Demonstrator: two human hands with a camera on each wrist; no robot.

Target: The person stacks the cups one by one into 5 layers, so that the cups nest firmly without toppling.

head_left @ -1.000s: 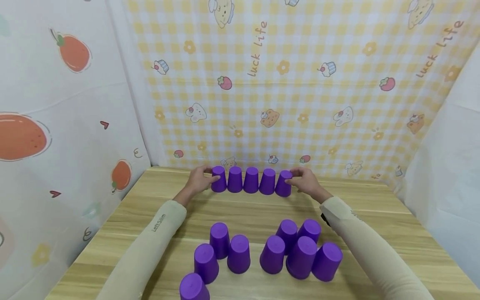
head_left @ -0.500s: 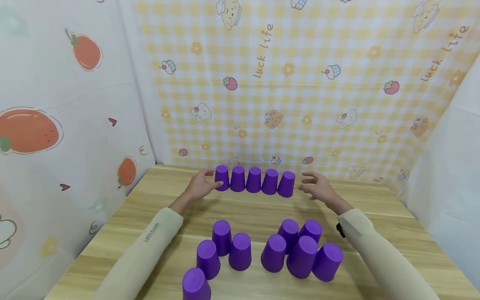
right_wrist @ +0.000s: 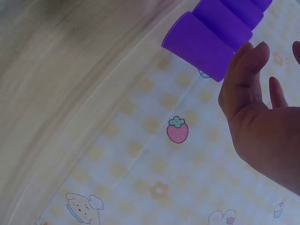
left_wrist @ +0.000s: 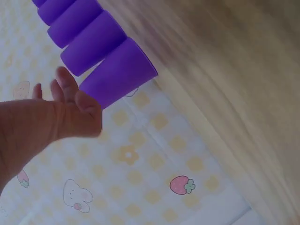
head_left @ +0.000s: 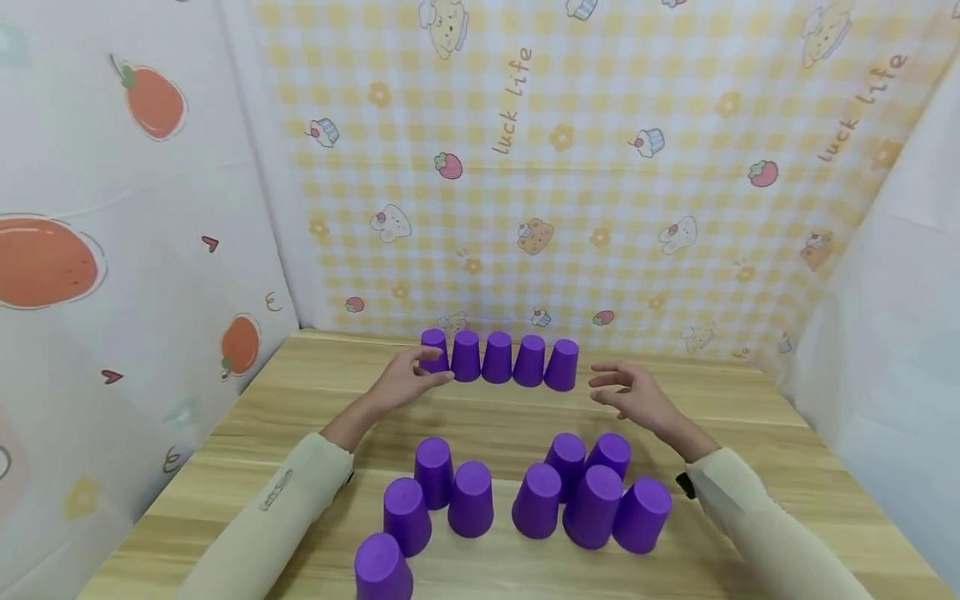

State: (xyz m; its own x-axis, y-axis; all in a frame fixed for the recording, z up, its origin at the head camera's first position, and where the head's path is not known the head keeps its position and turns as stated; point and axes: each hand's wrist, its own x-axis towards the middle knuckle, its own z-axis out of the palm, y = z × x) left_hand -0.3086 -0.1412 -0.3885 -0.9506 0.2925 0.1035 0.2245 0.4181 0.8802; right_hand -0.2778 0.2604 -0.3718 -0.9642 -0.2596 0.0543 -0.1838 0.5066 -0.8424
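Observation:
Several purple cups stand upside down in a row at the back of the table, from the leftmost cup (head_left: 434, 343) to the rightmost cup (head_left: 562, 365). My left hand (head_left: 405, 382) is in front of the leftmost cup with its fingers loosely bent, partly covering it; I cannot tell whether it touches. The left wrist view shows that hand (left_wrist: 70, 105) beside the row's end cup (left_wrist: 119, 72). My right hand (head_left: 633, 396) hovers a short way right of the rightmost cup, fingers apart, holding nothing. In the right wrist view, the end cup (right_wrist: 199, 44) lies beyond my fingertips.
Nearer me, more upturned purple cups stand in two loose groups, a left one around a cup (head_left: 407, 517) and a right one around a cup (head_left: 592, 507). A checked cloth (head_left: 562, 183) hangs behind the wooden table (head_left: 480, 417). White cloths hang at both sides.
My right hand has let go of the rightmost cup and moved away to the right. My left hand has loosened from the leftmost cup and drawn slightly towards me. The cup row keeps its arrangement.

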